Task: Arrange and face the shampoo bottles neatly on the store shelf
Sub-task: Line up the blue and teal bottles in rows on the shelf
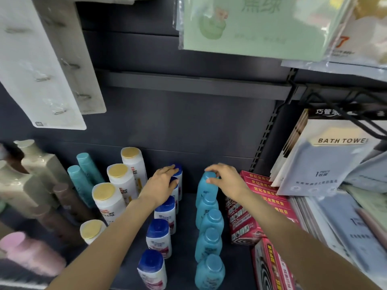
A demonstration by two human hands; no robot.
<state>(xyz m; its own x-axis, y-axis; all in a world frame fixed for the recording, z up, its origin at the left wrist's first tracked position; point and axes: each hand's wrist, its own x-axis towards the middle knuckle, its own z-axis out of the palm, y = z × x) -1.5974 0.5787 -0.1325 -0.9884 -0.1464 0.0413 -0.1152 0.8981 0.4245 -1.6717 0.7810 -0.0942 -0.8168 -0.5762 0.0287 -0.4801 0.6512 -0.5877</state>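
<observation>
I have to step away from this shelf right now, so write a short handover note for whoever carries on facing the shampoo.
Left hand rests on the caps of the rear white bottles with blue caps.
Right hand grips the cap of the rearmost blue bottle.
Done: both rows run front to back in fairly straight lines; gold-capped bottles stand in a row to the left.
Left: settle the two rear bottles, then check that labels face front; blur hides most of them.

Bath towel packs (pixel 326 162) right, red mosquito-coil boxes (pixel 266 197) beside them, green packet (pixel 251 24) hanging above
</observation>
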